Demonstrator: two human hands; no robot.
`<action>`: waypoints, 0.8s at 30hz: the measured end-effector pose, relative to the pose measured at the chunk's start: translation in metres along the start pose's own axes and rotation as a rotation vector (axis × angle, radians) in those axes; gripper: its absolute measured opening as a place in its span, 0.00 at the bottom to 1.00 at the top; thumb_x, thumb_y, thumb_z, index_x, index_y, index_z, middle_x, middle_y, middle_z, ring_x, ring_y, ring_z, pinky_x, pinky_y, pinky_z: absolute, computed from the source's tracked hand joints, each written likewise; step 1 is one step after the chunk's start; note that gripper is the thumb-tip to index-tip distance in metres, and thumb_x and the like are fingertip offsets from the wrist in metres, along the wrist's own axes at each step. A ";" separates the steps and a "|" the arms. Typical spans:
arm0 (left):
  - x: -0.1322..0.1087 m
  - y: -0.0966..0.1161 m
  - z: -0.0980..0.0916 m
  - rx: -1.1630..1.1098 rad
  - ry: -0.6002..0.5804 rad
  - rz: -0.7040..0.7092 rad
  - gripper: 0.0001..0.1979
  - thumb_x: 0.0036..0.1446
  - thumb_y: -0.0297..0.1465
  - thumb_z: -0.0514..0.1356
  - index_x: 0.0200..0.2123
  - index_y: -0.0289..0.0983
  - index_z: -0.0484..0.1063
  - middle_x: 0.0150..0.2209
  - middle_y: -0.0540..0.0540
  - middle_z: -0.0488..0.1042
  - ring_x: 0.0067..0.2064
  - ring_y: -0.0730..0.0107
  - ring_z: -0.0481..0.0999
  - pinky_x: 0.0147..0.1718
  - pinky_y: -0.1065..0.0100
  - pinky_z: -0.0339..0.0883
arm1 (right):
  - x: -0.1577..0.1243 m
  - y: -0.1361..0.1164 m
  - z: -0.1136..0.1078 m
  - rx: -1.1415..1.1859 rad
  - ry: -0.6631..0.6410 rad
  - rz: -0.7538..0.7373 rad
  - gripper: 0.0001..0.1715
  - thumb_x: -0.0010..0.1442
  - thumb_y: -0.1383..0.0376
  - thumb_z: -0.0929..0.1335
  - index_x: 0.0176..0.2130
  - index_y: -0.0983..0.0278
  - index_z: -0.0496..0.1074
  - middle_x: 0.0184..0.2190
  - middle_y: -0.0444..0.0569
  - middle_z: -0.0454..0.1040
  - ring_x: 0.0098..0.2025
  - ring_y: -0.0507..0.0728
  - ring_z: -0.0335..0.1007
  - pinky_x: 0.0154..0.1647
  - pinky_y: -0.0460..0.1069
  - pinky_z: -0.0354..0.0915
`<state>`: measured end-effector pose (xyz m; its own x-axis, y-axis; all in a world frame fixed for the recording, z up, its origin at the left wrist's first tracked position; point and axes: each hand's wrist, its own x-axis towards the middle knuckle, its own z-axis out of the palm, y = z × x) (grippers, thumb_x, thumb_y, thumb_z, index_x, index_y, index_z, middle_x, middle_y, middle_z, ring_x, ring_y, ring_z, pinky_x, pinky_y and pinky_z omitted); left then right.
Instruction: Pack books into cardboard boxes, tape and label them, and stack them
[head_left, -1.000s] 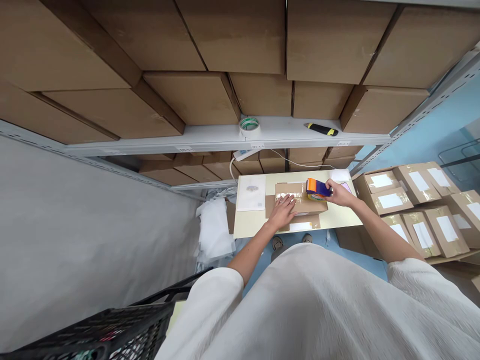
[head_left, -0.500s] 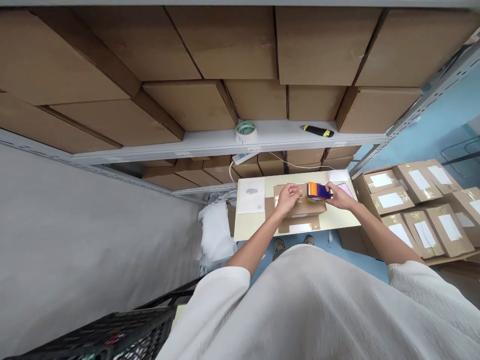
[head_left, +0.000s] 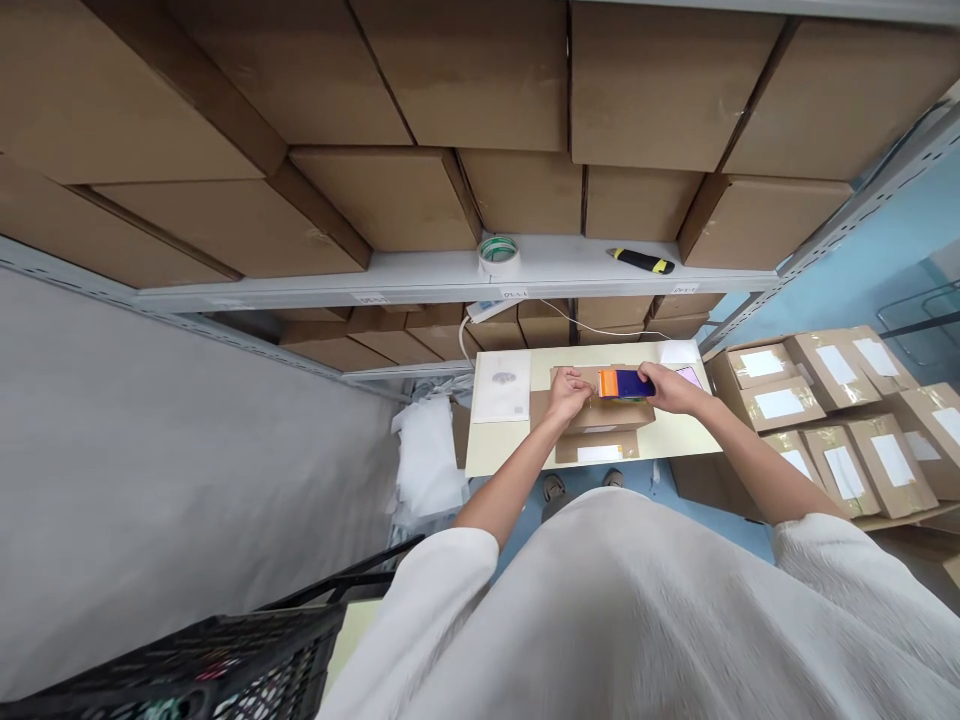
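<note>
Shelf (head_left: 420,270): spans the far side, above the bench, loaded with plain cartons (head_left: 495,75) in two layers.
Bench (head_left: 491,450): pale-topped, in front of the person, with a white sheet (head_left: 501,388) toward its left end.
Box (head_left: 604,418): lies near the middle of the bench. Neither palm visibly presses on it, so a sideways pull could drag or twist it.
Tape dispenser (head_left: 628,385): over the box's right part, orange end toward the left hand; whether it touches is unclear. If tilted, it might lay tape askew or wrinkled.
Right hand (head_left: 666,388): fingers closed around the dispenser's right end; a loose grasp could let it swing.
Left hand (head_left: 568,392): fingers drawn together over the box's left part, just beside the orange end; I cannot tell whether they pinch tape. Any cutting edge there could nick them if they stray nearer.
Knife (head_left: 642,261): rests on the shelf, apart from both hands.
</note>
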<state>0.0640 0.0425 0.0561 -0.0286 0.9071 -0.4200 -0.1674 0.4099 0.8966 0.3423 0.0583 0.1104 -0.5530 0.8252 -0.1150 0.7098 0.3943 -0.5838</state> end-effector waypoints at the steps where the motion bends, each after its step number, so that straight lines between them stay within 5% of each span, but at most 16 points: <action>1: 0.001 -0.002 -0.005 0.010 0.011 -0.004 0.28 0.43 0.22 0.74 0.41 0.44 0.62 0.28 0.55 0.77 0.31 0.68 0.80 0.35 0.67 0.71 | 0.004 -0.004 -0.002 -0.037 -0.029 -0.003 0.21 0.52 0.68 0.70 0.42 0.56 0.59 0.41 0.48 0.73 0.41 0.61 0.68 0.40 0.51 0.61; 12: 0.015 -0.009 -0.055 -0.017 0.038 0.020 0.29 0.42 0.25 0.72 0.40 0.45 0.57 0.28 0.57 0.78 0.31 0.70 0.80 0.35 0.69 0.70 | 0.038 -0.045 -0.008 -0.269 -0.220 0.019 0.21 0.56 0.68 0.73 0.45 0.56 0.63 0.44 0.50 0.75 0.39 0.60 0.68 0.33 0.49 0.53; 20: 0.022 -0.016 -0.131 -0.092 0.167 -0.016 0.30 0.38 0.25 0.74 0.37 0.45 0.56 0.25 0.57 0.77 0.29 0.71 0.78 0.33 0.69 0.69 | 0.045 -0.048 -0.014 -0.335 -0.232 0.032 0.21 0.57 0.67 0.74 0.45 0.56 0.64 0.44 0.52 0.76 0.39 0.61 0.68 0.33 0.50 0.53; 24: 0.023 -0.026 -0.146 -0.064 0.156 -0.065 0.28 0.39 0.27 0.75 0.36 0.44 0.59 0.27 0.55 0.79 0.29 0.71 0.77 0.32 0.70 0.66 | 0.049 -0.045 -0.016 -0.317 -0.214 0.010 0.20 0.57 0.65 0.74 0.44 0.56 0.63 0.41 0.50 0.76 0.39 0.61 0.68 0.34 0.50 0.55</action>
<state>-0.0762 0.0386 0.0025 -0.1672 0.8509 -0.4981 -0.2358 0.4560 0.8582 0.2900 0.0874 0.1438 -0.5999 0.7401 -0.3040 0.7970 0.5196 -0.3080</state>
